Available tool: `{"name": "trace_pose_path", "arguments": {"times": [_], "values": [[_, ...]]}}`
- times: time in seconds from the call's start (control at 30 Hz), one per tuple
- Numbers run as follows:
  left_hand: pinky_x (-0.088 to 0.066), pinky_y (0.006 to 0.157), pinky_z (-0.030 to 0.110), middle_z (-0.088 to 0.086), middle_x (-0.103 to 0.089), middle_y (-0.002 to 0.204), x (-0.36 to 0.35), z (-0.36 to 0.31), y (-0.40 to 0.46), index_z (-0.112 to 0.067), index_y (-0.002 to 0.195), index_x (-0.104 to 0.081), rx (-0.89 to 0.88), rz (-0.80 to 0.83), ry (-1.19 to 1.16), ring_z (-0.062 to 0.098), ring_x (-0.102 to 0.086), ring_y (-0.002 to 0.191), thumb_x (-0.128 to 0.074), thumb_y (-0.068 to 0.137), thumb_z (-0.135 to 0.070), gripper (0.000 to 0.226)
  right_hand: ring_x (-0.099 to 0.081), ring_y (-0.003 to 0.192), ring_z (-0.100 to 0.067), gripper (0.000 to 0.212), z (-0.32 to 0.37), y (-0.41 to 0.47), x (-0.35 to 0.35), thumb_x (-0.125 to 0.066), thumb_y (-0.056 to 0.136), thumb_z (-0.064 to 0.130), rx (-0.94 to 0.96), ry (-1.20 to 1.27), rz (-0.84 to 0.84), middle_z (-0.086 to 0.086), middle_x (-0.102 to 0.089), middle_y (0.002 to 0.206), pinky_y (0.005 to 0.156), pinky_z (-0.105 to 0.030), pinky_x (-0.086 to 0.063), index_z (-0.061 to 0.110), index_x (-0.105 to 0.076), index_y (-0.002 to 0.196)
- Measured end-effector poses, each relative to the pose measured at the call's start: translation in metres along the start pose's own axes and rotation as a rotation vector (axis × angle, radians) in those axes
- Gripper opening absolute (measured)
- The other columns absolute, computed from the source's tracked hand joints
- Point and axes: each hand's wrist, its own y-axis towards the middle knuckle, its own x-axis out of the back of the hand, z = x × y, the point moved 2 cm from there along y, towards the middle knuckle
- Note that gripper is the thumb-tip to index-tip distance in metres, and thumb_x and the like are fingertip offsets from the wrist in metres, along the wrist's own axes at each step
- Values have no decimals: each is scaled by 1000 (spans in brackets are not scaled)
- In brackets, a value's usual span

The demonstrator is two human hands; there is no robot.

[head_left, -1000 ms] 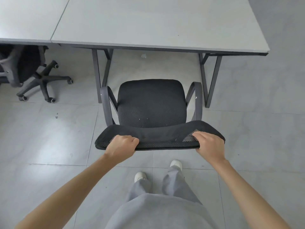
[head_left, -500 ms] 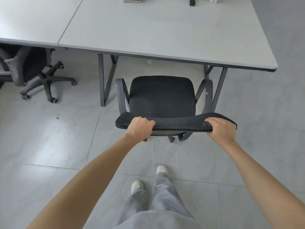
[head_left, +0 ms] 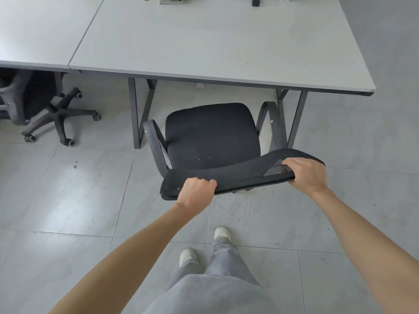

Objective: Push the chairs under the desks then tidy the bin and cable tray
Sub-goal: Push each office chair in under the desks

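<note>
A black mesh office chair (head_left: 210, 134) with grey armrests stands on the floor in front of a light grey desk (head_left: 215, 41). The front of its seat lies just short of the desk's near edge. My left hand (head_left: 196, 194) grips the left end of the chair's backrest top (head_left: 238, 177). My right hand (head_left: 306, 174) grips the right end of that same backrest. The backrest is turned a little, its right end farther from me. The chair's base is hidden under the seat.
A second black chair (head_left: 43, 103) sits under the neighbouring desk (head_left: 40, 30) at the left, its castors sticking out. Dark desk legs (head_left: 136, 114) flank the chair I hold. Small items stand at the desk's far edge. Grey tiled floor (head_left: 68, 200) surrounds me.
The chair has rolled forward toward the desk with both hands on its backrest, and it has turned slightly so its right side leads. I have stepped forward behind it.
</note>
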Motion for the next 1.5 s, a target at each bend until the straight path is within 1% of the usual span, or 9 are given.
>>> {"name": "trace_pose_path", "arguments": {"times": [0.07, 0.13, 0.3, 0.47, 0.63, 0.93, 1.27, 1.37, 1.5], "values": [[7, 45, 18, -3, -36, 28, 5, -4, -11, -20, 52, -31, -16, -54, 6, 17, -12, 32, -86, 34, -17, 58, -70, 74, -27, 46, -1, -4, -1, -79, 37, -2, 12, 4, 23, -6, -74, 83, 60, -33, -56, 8, -72, 81], [12, 49, 17, -2, -24, 26, -8, -6, -18, -22, 48, -27, -51, -118, -37, 17, -9, 32, -85, 22, -14, 64, -71, 76, -28, 49, 1, -9, -3, -79, 35, -2, 14, 8, 47, -7, -74, 84, 62, -35, -56, 7, -72, 82], [11, 47, 18, -3, -33, 29, -13, -1, -44, -23, 45, -29, -37, -116, -68, 17, -17, 27, -82, 21, -13, 59, -71, 72, -27, 49, 28, -24, -2, -78, 31, -2, 22, 20, 12, -8, -74, 82, 58, -34, -55, 6, -72, 80], [-14, 35, 16, -3, -43, 33, -21, 38, -61, -18, 43, -46, -84, -122, -58, 14, -40, 26, -86, 27, -21, 42, -71, 70, -26, 48, 64, -36, -13, -78, 30, -2, -1, 2, -59, -8, -74, 79, 58, -31, -55, 5, -72, 77], [-29, 31, 16, -3, -49, 39, -21, 83, -53, -14, 48, -51, -160, -219, -20, 16, -48, 33, -85, 36, -21, 36, -70, 65, -22, 31, 101, -35, -23, -44, 61, 17, -40, 0, -184, -4, -73, 73, 53, -24, -51, 7, -71, 74], [-31, 32, 18, -2, -52, 42, -8, 137, 3, -12, 54, -56, -140, -236, 13, 19, -52, 37, -84, 39, -20, 32, -63, 52, -21, 21, 109, 20, -38, -63, 48, 3, -102, -33, -244, -1, -67, 59, 44, -20, -42, 9, -68, 68], [-37, 32, 23, -4, -55, 48, 18, 196, 101, -15, 62, -56, 2, -179, -5, 21, -55, 42, -80, 45, -14, 29, -49, 39, -22, 13, 87, 129, -51, -53, 50, -2, -111, 5, -108, -1, -52, 44, 39, -20, -32, 10, -57, 54], [-33, 32, 23, -5, -55, 48, 30, 210, 129, -16, 62, -57, 24, -137, 4, 19, -54, 42, -80, 41, -14, 32, -46, 36, -20, 22, 77, 157, -53, -35, 61, 4, -103, 34, -110, 0, -50, 42, 38, -19, -30, 10, -55, 52], [-33, 33, 20, -6, -54, 48, 34, 214, 162, -16, 61, -57, 25, -156, -13, 18, -53, 41, -82, 41, -15, 32, -48, 39, -22, 18, 51, 192, -60, -52, 49, -7, -129, 20, -72, -1, -50, 44, 36, -22, -35, 9, -56, 54]]}}
